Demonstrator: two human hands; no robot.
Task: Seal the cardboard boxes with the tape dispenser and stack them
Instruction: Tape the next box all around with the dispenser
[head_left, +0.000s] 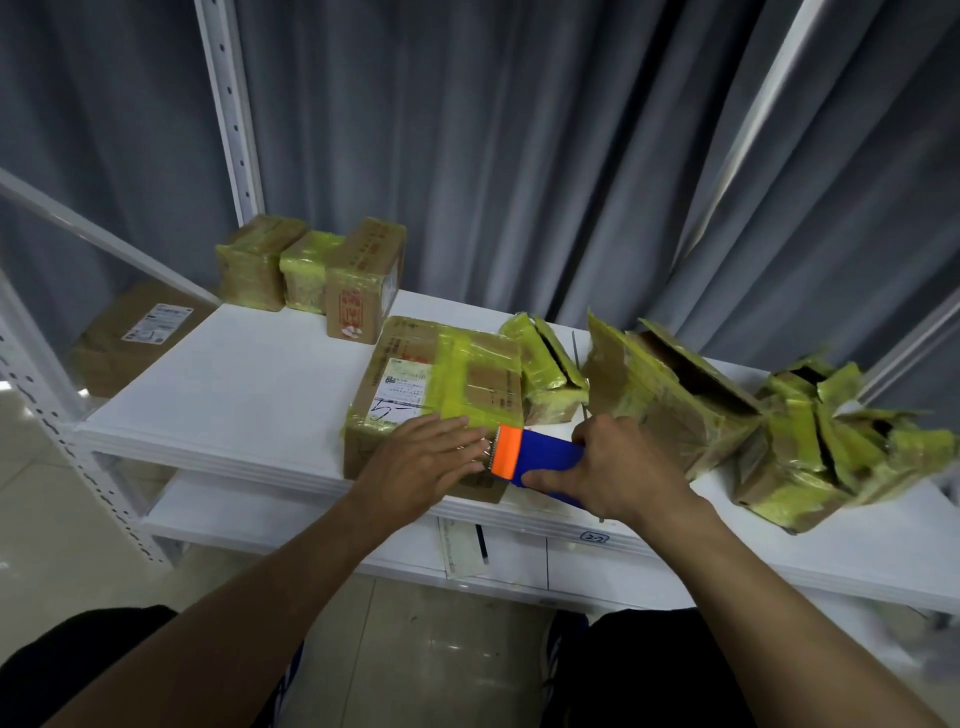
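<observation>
**While One Hand Is Pressing a Box, the Other Is Gripping the Tape**

As a person is leaning over a white shelf, one brown labelled box is sitting lower down at the far left, behind a white shelf upright. Three taped boxes are standing in a row at the back left of the shelf, side by side and wrapped in yellow-green tape. A grey curtain is hanging behind everything.

One large box is lying flat at the middle of the shelf, its near end overhanging the front edge. Its flaps are closed, and yellow-green tape is crossing its top beside a white label. The left hand is resting flat on the near end of that box, fingers straight and spread, holding nothing.

One tape dispenser, blue with an orange front, is lying at the box's near right corner, with its toothed edge just beside the left fingertips. The right hand is clamping the dispenser's blue handle, thumb underneath and fingers curled over it.

Further right, one small open box is leaning against the large box with its flaps apart. One bigger open box is tilting beside it, flaps up. At the far right, a crumpled heap of open, tape-covered boxes is lying; how many are in it cannot be told.
</observation>
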